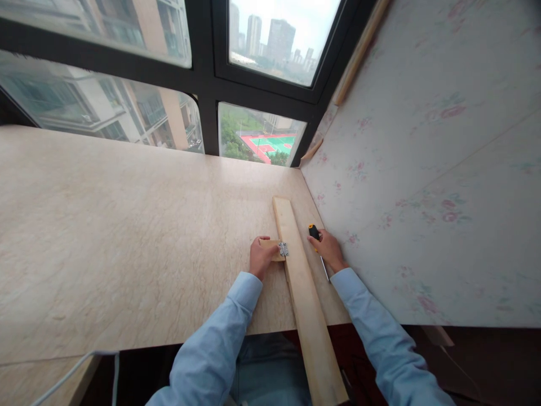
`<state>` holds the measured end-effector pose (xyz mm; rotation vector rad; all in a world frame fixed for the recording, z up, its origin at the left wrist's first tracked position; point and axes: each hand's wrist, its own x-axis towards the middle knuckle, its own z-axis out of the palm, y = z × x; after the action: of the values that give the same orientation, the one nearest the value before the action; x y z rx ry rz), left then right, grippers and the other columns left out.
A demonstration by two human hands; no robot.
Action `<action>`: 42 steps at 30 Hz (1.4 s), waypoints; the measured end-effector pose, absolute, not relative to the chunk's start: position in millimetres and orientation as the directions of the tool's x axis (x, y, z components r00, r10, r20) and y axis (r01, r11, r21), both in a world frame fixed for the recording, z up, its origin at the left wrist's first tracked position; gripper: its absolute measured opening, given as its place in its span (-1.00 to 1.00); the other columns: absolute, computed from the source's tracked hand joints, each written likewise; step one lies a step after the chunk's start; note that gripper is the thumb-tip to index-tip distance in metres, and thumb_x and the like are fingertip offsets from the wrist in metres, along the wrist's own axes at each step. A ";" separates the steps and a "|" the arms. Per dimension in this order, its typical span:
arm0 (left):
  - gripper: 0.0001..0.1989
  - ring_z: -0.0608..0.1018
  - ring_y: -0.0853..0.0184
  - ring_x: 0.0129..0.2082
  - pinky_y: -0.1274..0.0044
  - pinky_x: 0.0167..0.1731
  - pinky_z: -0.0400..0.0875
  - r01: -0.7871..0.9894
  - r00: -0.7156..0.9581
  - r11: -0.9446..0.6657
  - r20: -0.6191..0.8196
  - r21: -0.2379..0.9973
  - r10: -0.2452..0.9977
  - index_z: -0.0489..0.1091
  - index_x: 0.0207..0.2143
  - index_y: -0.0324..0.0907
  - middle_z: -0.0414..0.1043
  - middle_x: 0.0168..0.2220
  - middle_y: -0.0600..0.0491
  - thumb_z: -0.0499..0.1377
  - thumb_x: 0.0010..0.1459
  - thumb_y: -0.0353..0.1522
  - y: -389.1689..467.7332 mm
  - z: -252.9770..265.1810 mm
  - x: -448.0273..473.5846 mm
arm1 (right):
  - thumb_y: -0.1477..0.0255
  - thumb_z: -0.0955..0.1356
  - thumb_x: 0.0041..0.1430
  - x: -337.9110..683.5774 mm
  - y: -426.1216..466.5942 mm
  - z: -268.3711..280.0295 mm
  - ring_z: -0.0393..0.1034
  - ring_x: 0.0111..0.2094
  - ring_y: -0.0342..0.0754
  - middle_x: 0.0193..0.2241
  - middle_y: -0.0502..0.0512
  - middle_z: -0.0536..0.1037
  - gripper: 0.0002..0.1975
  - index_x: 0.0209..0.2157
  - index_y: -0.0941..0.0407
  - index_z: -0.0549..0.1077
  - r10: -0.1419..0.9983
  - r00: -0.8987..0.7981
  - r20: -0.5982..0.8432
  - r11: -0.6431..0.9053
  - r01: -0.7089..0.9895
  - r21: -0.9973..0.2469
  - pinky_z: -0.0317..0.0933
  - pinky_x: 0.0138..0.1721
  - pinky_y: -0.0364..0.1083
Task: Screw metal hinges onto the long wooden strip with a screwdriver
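A long wooden board [302,282] lies on the stone sill and sticks out past its front edge. Against the board's left side sits a small wood block [276,252], gripped by my left hand [262,255]. A metal hinge [283,248] spans the joint between block and board. To the right of the board, my right hand [329,248] is closed around a screwdriver [313,232] with a black and yellow handle. Its shaft points back toward me, with the tip near my right cuff.
The pale stone sill [127,237] runs along a dark-framed window [207,84]. A flower-papered wall [422,197] stands close on the right. A white cable [84,361] hangs at the front left corner.
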<state>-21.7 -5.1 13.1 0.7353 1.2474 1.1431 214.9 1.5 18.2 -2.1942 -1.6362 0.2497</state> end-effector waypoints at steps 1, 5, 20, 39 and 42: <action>-0.54 0.51 0.32 -0.43 0.58 -0.52 0.39 -0.255 -0.065 0.312 -0.339 0.915 0.939 0.37 -0.24 -0.28 0.47 -0.38 -0.02 0.36 -0.30 -0.48 -5.3 13.5 -22.0 | 0.22 0.34 0.10 215.2 0.8 16.1 0.34 -0.42 -0.04 -0.43 0.08 0.50 -0.66 -0.18 0.16 0.48 0.948 0.304 0.097 -0.239 0.878 -0.415 0.08 -0.43 -0.13; -0.52 0.49 0.32 -0.44 0.55 -0.51 0.39 -0.263 -0.047 0.316 -0.339 0.912 0.940 0.36 -0.22 -0.27 0.45 -0.37 -0.02 0.35 -0.29 -0.43 -5.4 11.6 -24.3 | 0.15 0.29 0.15 218.2 -6.7 6.1 0.38 -0.33 0.01 -0.33 0.15 0.50 -0.47 0.02 0.23 0.38 0.937 0.322 0.138 -0.224 0.852 -0.473 0.24 -0.28 -0.06; -0.49 0.50 0.33 -0.44 0.53 -0.44 0.40 -0.315 -0.003 0.300 -0.317 0.900 0.948 0.35 -0.21 -0.28 0.45 -0.38 0.01 0.38 -0.29 -0.38 -7.6 10.4 -30.8 | 0.23 0.28 0.27 146.7 -57.1 36.1 0.19 0.20 0.11 0.15 0.23 0.33 -0.56 0.15 0.02 0.34 0.909 -0.278 0.310 0.404 0.771 -0.493 0.16 0.20 0.17; -0.52 0.51 0.31 -0.43 0.53 -0.45 0.42 -0.327 -0.011 0.316 -0.338 0.890 0.941 0.37 -0.25 -0.28 0.47 -0.40 0.00 0.38 -0.32 -0.42 -5.5 12.2 -27.3 | 0.41 0.36 0.17 126.0 -49.4 0.1 -0.03 0.32 0.21 0.34 0.20 0.07 -0.48 0.18 0.02 0.34 0.914 -0.227 0.337 0.375 0.790 -0.484 0.04 0.24 0.27; -0.53 0.50 0.32 -0.43 0.54 -0.46 0.41 -0.317 -0.031 0.303 -0.329 0.899 0.944 0.38 -0.24 -0.29 0.46 -0.40 0.01 0.36 -0.31 -0.43 -5.7 9.9 -25.4 | 0.39 0.35 0.21 127.7 -52.8 3.1 0.04 0.31 0.12 0.33 0.22 0.09 -0.49 0.19 0.05 0.32 0.906 -0.193 0.376 0.388 0.730 -0.562 0.08 0.25 0.18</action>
<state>-25.4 -5.7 9.9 0.7037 1.1721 1.1573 127.7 -52.8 3.1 -1.4000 -1.9827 0.3388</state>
